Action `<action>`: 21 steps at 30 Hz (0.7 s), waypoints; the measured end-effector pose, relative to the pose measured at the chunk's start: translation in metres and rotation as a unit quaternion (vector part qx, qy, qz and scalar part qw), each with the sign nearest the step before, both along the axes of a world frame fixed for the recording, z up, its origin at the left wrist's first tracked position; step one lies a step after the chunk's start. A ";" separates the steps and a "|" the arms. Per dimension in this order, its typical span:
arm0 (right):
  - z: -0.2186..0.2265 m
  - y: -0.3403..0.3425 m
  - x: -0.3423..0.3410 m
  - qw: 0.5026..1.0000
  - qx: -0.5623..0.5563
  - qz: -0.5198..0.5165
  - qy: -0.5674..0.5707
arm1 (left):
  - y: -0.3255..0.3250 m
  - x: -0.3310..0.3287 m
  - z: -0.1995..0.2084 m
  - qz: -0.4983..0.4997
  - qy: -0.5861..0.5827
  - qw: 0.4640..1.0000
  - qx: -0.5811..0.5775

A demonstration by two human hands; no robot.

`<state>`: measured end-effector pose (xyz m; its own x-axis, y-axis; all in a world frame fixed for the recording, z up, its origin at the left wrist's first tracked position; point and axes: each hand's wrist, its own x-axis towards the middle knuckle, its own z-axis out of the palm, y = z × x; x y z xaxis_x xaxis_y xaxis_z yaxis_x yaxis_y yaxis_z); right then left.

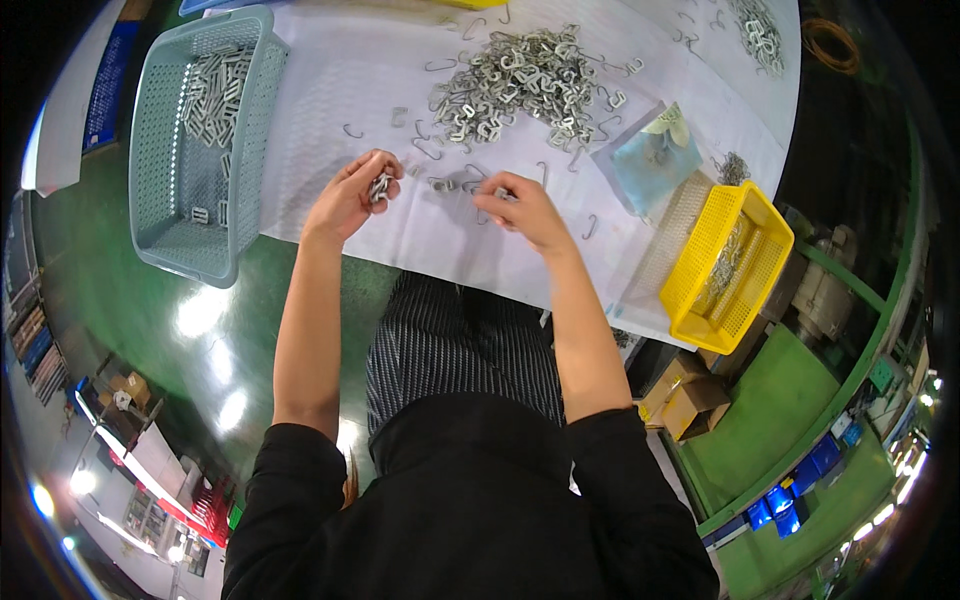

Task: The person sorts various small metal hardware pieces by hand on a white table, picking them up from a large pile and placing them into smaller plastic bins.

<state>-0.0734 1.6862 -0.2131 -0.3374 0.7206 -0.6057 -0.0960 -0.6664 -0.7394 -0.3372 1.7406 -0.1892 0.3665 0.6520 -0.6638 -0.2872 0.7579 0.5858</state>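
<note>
My left hand is curled closed around several small silver metal buckles, held just above the near edge of the white-covered table. To its right, my right hand has its fingers pinched together over the same edge; what they hold, if anything, is too small to make out. Between the two hands lie a few loose metal pieces. Beyond them rises a large heap of silver metal buckles and thin wire hooks, with stray hooks scattered around it.
At the left stands a grey-green perforated basket with flat metal pieces inside. A yellow basket holding thin wire parts sits at the right edge. Near it lies a pale blue packet. Another metal pile is at the far right.
</note>
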 end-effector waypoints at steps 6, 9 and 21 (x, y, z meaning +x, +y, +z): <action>-0.033 0.010 -0.053 0.819 0.330 0.110 -0.455 | -0.009 0.026 -0.035 -0.119 0.488 0.830 0.243; -0.032 0.011 -0.044 0.931 0.211 0.080 -0.288 | -0.019 0.031 -0.045 -0.145 0.553 0.758 0.314; -0.009 0.067 -0.052 0.848 0.286 0.073 -0.441 | 0.004 -0.016 -0.005 -0.009 -0.043 0.998 0.050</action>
